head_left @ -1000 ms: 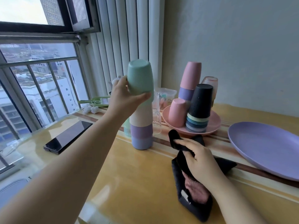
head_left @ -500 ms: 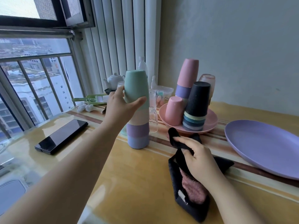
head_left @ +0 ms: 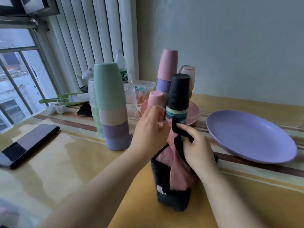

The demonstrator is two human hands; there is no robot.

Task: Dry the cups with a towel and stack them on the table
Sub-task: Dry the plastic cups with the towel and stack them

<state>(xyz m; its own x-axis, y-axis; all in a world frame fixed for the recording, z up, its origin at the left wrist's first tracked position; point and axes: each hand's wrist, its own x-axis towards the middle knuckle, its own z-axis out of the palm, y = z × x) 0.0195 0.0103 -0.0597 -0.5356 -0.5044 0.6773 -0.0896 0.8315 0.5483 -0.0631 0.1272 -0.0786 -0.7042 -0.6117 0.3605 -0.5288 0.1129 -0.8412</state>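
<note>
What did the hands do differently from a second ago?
The left hand let go of the green cup topping the stack on the table, moved right and now grips the towel with the right hand. The towel got lifted partly. The stack, pink plate and purple plate stayed put.

Soft daylight from window [head_left: 18, 76] far left of hands; glare on table [head_left: 69, 162] left of left hand [head_left: 148, 130]. Hands motion-blurred, frame soft overall, wide-angle bend at edges.
</note>
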